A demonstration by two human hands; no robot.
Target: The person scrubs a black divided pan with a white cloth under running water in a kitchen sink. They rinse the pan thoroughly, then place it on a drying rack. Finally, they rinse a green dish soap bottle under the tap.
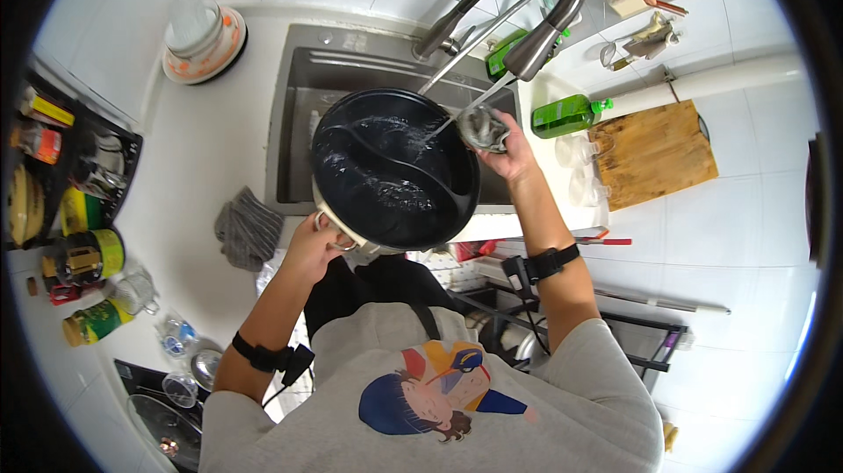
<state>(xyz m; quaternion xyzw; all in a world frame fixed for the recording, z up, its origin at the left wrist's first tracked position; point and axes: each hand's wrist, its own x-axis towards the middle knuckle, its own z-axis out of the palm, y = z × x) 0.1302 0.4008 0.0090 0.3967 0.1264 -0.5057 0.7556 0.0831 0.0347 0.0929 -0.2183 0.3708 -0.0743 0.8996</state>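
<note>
A round black divided pot (395,170) with a curved wall across its middle is tilted over the front of the grey sink (280,143). My left hand (312,250) grips its loop handle (346,246) at the lower left. In my right hand (514,151) is a wet, greyish scrubbing pad or cloth (484,127), held at the pot's right rim. A water stream (454,118) falls from the pull-down faucet (537,51) into the pot. Splashes shine on the dark inside.
Green dish soap bottles (563,116) stand right of the sink, near glass cups (579,151) and a wooden cutting board (658,155). A grey striped cloth (249,229) lies on the left counter (178,176). Stacked bowls and plates (204,45) sit in the back left corner.
</note>
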